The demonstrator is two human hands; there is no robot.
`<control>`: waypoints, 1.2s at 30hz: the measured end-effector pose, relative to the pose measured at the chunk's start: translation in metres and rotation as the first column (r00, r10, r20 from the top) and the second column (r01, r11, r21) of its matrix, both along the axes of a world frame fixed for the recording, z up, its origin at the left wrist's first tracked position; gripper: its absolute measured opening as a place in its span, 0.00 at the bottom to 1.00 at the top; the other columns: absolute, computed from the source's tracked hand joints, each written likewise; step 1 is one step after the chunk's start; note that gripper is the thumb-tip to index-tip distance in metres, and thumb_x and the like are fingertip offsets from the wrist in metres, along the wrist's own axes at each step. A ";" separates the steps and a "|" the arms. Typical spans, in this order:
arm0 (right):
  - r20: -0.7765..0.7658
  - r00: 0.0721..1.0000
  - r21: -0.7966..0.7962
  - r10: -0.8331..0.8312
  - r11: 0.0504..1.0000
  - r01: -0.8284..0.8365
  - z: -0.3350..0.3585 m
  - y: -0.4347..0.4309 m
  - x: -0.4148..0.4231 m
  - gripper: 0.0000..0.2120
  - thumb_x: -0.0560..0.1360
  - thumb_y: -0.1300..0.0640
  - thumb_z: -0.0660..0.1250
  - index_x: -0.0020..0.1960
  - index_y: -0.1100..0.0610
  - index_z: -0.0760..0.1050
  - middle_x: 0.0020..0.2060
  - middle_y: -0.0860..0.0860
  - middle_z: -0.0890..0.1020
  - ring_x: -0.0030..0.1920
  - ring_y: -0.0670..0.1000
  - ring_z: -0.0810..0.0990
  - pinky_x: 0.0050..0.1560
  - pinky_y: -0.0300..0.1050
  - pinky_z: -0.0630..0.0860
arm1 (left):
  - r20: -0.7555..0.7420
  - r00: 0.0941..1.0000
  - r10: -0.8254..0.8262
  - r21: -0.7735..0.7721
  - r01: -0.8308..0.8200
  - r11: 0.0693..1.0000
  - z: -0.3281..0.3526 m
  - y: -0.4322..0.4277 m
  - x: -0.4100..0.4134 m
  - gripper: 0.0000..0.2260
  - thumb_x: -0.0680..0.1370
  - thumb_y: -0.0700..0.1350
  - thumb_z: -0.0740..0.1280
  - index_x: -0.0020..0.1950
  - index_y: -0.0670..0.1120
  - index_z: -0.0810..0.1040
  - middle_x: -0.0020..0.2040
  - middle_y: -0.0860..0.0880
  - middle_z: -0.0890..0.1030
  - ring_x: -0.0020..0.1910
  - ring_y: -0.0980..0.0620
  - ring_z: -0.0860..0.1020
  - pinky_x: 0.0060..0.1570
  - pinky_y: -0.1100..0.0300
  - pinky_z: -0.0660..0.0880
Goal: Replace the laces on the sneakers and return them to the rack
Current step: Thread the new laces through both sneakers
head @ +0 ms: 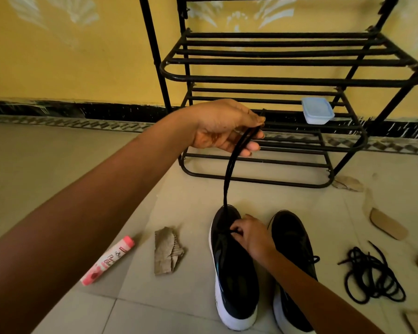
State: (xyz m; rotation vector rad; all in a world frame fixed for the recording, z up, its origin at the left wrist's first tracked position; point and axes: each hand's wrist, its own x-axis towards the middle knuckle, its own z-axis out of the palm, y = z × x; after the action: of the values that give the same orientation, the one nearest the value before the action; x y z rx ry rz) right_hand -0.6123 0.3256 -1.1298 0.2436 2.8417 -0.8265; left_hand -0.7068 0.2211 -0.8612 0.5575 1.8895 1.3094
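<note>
At centre frame, the left grip (225,127) closes round a soft, seemingly light black lace (229,169), held taut, while the right grip (251,235) pinches it at the sneaker (235,273) eyelets.

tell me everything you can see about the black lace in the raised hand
The lace is a thin black cord, seen as two strands side by side. It rises taut, slightly curved, from the toe end of the black, white-soled sneaker on the floor to the left hand, whose fingers curl round its upper part; a short end pokes above the fingers. Lower down, the right hand appears to pinch it at the sneaker's lacing.
</note>
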 end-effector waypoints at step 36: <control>-0.108 0.989 -0.199 -0.104 0.977 0.081 -0.021 -0.004 0.024 0.19 0.71 0.52 0.72 0.59 0.52 0.72 0.49 0.45 0.72 0.49 0.43 0.75 0.47 0.28 0.70 | -0.056 0.996 -0.064 0.162 0.072 0.984 0.042 -0.004 0.015 0.06 0.80 0.43 0.60 0.45 0.44 0.74 0.38 0.51 0.78 0.32 0.57 0.80 0.33 0.64 0.78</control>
State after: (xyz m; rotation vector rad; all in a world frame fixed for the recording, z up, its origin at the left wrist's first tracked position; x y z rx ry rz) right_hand -0.5885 0.3220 -1.1510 0.3122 2.8482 -1.1669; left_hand -0.6915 0.2171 -0.8197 0.7399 1.7969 1.4266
